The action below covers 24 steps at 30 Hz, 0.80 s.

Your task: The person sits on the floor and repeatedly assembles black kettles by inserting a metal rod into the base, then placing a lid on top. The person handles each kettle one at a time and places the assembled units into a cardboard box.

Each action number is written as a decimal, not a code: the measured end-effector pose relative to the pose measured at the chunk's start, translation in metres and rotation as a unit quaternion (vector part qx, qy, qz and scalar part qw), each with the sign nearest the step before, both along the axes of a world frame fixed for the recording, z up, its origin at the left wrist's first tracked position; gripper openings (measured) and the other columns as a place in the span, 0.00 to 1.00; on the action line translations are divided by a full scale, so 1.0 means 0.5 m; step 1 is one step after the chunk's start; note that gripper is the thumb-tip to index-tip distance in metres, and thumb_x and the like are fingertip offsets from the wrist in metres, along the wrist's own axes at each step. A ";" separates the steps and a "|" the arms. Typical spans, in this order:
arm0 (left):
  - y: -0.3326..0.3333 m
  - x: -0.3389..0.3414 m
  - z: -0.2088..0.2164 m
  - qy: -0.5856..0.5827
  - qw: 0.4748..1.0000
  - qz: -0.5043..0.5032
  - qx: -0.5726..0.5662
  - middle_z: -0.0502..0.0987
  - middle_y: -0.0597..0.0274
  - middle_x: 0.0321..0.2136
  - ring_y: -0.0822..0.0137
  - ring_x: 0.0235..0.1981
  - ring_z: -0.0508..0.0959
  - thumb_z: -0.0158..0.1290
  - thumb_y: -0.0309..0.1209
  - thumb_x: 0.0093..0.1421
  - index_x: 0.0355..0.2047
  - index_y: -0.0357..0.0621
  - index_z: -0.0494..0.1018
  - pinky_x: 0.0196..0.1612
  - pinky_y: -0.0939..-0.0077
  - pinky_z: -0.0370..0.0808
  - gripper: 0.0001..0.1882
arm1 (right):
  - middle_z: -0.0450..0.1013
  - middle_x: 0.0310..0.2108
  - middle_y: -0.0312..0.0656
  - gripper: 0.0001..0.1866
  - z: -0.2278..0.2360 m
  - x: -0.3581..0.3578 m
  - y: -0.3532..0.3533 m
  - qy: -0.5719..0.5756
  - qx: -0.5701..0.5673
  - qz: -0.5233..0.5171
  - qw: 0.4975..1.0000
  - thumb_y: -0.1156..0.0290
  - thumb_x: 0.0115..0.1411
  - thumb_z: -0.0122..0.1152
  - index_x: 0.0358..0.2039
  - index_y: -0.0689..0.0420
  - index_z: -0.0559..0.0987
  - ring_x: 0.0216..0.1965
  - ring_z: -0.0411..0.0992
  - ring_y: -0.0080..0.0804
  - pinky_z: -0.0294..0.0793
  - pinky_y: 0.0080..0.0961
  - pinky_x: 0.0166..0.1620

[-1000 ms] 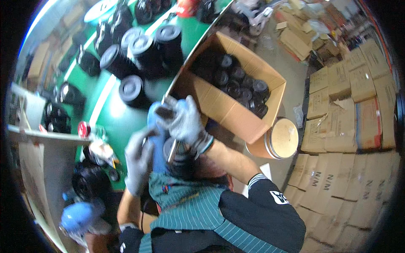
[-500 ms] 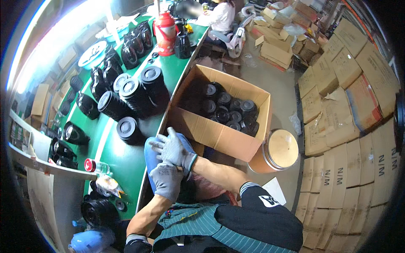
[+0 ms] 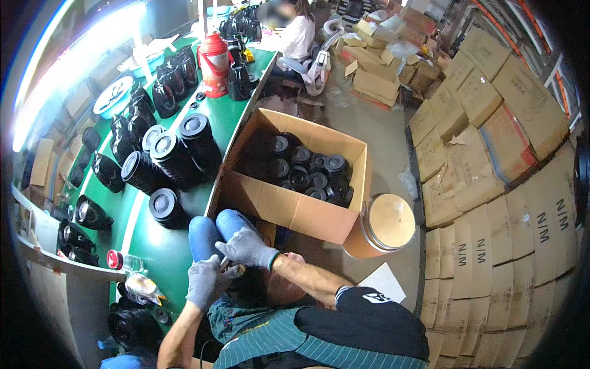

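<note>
Apron (image 3: 264, 350) nearest, teal and thinly striped: wore it over a black short-sleeved shirt (image 3: 375, 326). Just ahead, had the left hand (image 3: 207, 283), in a grey glove, near the right one, with fingers bent inward beside a dark object (image 3: 244, 286) low over the lap; could not tell whether gripping it or merely touching it, nor make out its exact kind. Had the right hand (image 3: 249, 249), gloved alike, a little farther off, with fingers pointing left above that same object; could not tell, with the palm hidden, whether grasping anything. Beyond the hands, had both knees (image 3: 203, 237) in blue denim beside the edge of a green-topped workbench (image 3: 166, 258). To the left, on the bench, saw a clear jar (image 3: 132, 264) with a red lid. Past the knees, noted a short black ribbed cylinder (image 3: 165, 206) and, behind it, taller ones (image 3: 203, 144) in a cluster. To the right, saw a large open carton (image 3: 295, 212) holding black round-topped containers (image 3: 337, 165), with a brown drum (image 3: 391, 221) just beside it, then stacked cartons (image 3: 473, 246). Farther along the bench, made out a red thermos flask (image 3: 215, 71); at the far end, a person in a white top (image 3: 299, 37).
</note>
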<state>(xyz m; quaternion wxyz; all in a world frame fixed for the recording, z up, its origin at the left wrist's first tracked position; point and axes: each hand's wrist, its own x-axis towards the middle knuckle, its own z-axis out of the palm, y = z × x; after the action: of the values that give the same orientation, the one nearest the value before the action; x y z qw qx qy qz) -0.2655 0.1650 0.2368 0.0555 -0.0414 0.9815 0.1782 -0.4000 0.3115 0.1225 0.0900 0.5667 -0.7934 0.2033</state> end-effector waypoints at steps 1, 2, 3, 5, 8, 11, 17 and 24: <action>-0.019 0.000 -0.014 0.007 0.999 -0.023 0.026 0.80 0.39 0.24 0.36 0.29 0.83 0.66 0.61 0.60 0.29 0.39 0.75 0.35 0.44 0.77 0.33 | 0.80 0.20 0.43 0.10 0.014 0.015 0.000 0.008 0.018 -0.016 1.000 0.60 0.75 0.51 0.46 0.46 0.81 0.22 0.80 0.46 0.76 0.48 0.27; -0.035 0.014 -0.017 0.023 0.997 -0.047 0.061 0.79 0.39 0.23 0.37 0.28 0.83 0.68 0.58 0.60 0.28 0.39 0.74 0.32 0.46 0.76 0.31 | 0.80 0.21 0.41 0.11 0.024 0.037 0.007 0.008 0.040 -0.033 0.999 0.60 0.74 0.52 0.49 0.44 0.81 0.21 0.80 0.44 0.75 0.47 0.27; -0.061 0.007 -0.034 -0.002 0.991 -0.085 0.106 0.78 0.38 0.23 0.38 0.28 0.83 0.69 0.56 0.60 0.28 0.39 0.74 0.32 0.48 0.76 0.30 | 0.80 0.21 0.39 0.12 0.040 0.054 0.027 0.013 0.067 -0.064 0.996 0.60 0.74 0.52 0.53 0.42 0.81 0.21 0.80 0.43 0.75 0.46 0.26; -0.116 -0.008 -0.047 -0.037 0.966 -0.155 0.202 0.77 0.38 0.24 0.39 0.28 0.83 0.70 0.52 0.59 0.28 0.39 0.73 0.30 0.53 0.76 0.28 | 0.81 0.22 0.36 0.17 0.057 0.089 0.037 0.013 0.084 -0.102 0.991 0.60 0.73 0.53 0.59 0.39 0.81 0.20 0.81 0.40 0.73 0.45 0.25; -0.113 -0.032 -0.054 -0.006 0.970 -0.158 0.183 0.77 0.39 0.22 0.40 0.26 0.83 0.70 0.51 0.60 0.29 0.39 0.74 0.30 0.53 0.77 0.26 | 0.81 0.22 0.36 0.18 0.062 0.086 0.029 0.009 0.057 -0.130 0.990 0.60 0.72 0.54 0.59 0.42 0.81 0.21 0.80 0.41 0.71 0.48 0.26; -0.088 -0.015 -0.018 -0.010 0.991 -0.078 0.109 0.79 0.38 0.25 0.39 0.30 0.83 0.68 0.52 0.61 0.30 0.38 0.74 0.33 0.51 0.78 0.27 | 0.82 0.40 0.43 0.19 0.084 0.064 0.048 -0.028 -0.039 -0.083 0.995 0.58 0.71 0.59 0.59 0.48 0.80 0.43 0.82 0.44 0.74 0.54 0.55; -0.168 0.119 -0.108 0.188 0.906 0.293 0.243 0.79 0.53 0.24 0.67 0.26 0.76 0.63 0.42 0.70 0.33 0.36 0.75 0.32 0.64 0.72 0.20 | 0.54 0.76 0.68 0.50 0.052 0.141 0.125 -0.267 -0.118 -0.131 0.947 0.41 0.66 0.68 0.78 0.54 0.60 0.77 0.54 0.67 0.53 0.53 0.78; -0.368 0.231 -0.416 0.155 0.897 0.407 -0.073 0.84 0.45 0.35 0.52 0.32 0.84 0.55 0.52 0.73 0.54 0.42 0.79 0.35 0.54 0.80 0.25 | 0.58 0.73 0.67 0.56 0.089 0.171 0.123 -0.439 -0.010 -0.037 0.898 0.44 0.50 0.83 0.71 0.60 0.68 0.72 0.63 0.65 0.66 0.49 0.73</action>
<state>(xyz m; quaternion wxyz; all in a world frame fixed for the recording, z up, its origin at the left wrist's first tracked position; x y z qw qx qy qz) -0.1500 -0.0190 0.0288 -0.1776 -0.4134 0.8854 0.1168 -0.3146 0.3733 0.1670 -0.2538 0.3890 -0.7710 0.4356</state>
